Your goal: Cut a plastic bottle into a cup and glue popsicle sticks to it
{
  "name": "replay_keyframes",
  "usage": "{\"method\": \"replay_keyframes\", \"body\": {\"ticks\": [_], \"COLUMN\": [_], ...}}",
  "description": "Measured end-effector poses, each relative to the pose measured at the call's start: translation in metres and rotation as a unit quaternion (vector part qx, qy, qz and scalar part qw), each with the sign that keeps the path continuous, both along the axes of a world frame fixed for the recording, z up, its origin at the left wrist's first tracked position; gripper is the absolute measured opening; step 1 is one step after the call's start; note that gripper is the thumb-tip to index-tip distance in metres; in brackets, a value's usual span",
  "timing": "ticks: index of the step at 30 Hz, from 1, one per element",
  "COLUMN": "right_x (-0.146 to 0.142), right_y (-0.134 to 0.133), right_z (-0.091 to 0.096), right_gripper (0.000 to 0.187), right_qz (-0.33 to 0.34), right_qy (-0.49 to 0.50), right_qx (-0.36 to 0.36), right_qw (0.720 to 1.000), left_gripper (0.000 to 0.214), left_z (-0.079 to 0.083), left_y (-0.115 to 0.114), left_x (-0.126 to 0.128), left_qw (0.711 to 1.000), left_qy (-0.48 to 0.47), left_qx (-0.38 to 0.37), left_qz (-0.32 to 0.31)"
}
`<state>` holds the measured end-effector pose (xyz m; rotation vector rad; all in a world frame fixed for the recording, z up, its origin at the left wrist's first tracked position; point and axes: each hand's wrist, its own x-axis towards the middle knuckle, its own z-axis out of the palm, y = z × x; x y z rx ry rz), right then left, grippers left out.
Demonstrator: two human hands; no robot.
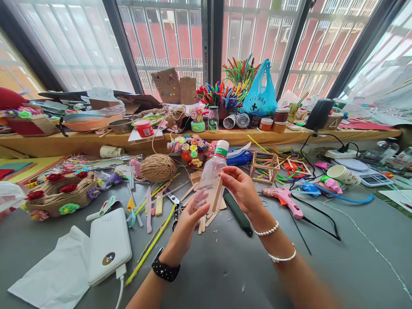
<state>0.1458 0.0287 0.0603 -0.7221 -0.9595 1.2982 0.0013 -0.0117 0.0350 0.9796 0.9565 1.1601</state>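
My left hand (189, 219) is wrapped round the base of a clear plastic bottle (210, 174) with a green label band near its neck, tilted away from me. My right hand (240, 186) presses a wooden craft stick (218, 193) flat against the bottle's side with pinched fingers. Both hands hover above the grey table (225, 266), over a small pile of more wooden sticks (206, 216).
A ball of twine (157, 167), scissors (174, 206), a pink glue gun (285, 198) with black cord, a wooden stick cube frame (265, 165), a white power bank (108, 244), a flowered woven basket (59, 193) and a black utility knife (238, 212) surround my hands. The window ledge behind is crowded.
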Motion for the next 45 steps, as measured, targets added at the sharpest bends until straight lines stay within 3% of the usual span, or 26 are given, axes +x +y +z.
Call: {"method": "replay_keyframes", "body": {"ticks": [13, 18, 24, 27, 30, 34, 40, 45], "right_x": [-0.013, -0.015, -0.018, -0.022, -0.023, -0.022, -0.021, -0.023], "right_y": [-0.017, -0.025, -0.022, -0.019, -0.018, -0.022, -0.028, -0.032], "right_z": [0.013, 0.018, 0.014, 0.009, 0.006, 0.009, 0.013, 0.015], "right_gripper": [0.017, 0.015, 0.016, 0.015, 0.014, 0.012, 0.007, 0.007], "right_qz": [-0.074, -0.089, -0.093, -0.092, -0.090, -0.101, -0.135, -0.165], "right_qy": [-0.072, -0.095, -0.100, -0.109, -0.112, -0.133, -0.163, -0.170], "right_qx": [0.122, 0.124, 0.120, 0.112, 0.111, 0.130, 0.173, 0.215], "right_qw": [0.987, 0.984, 0.983, 0.983, 0.983, 0.977, 0.962, 0.947], "left_gripper": [0.058, 0.053, 0.044, 0.045, 0.055, 0.074, 0.079, 0.080], "left_z": [-0.003, -0.007, -0.014, -0.018, -0.019, -0.013, 0.003, 0.006], "left_y": [-0.013, -0.019, -0.022, -0.024, -0.023, -0.022, -0.022, -0.020], "left_x": [-0.004, -0.007, -0.005, -0.004, -0.001, 0.005, 0.013, 0.019], "left_qw": [0.985, 0.963, 0.956, 0.972, 0.996, 0.996, 0.993, 0.989], "left_qy": [0.153, 0.240, 0.253, 0.208, 0.086, -0.052, -0.104, -0.136], "left_qx": [0.080, 0.103, 0.123, 0.093, 0.013, -0.058, -0.022, 0.010], "left_qz": [0.029, 0.066, 0.086, 0.060, 0.006, -0.035, -0.044, -0.051]}}
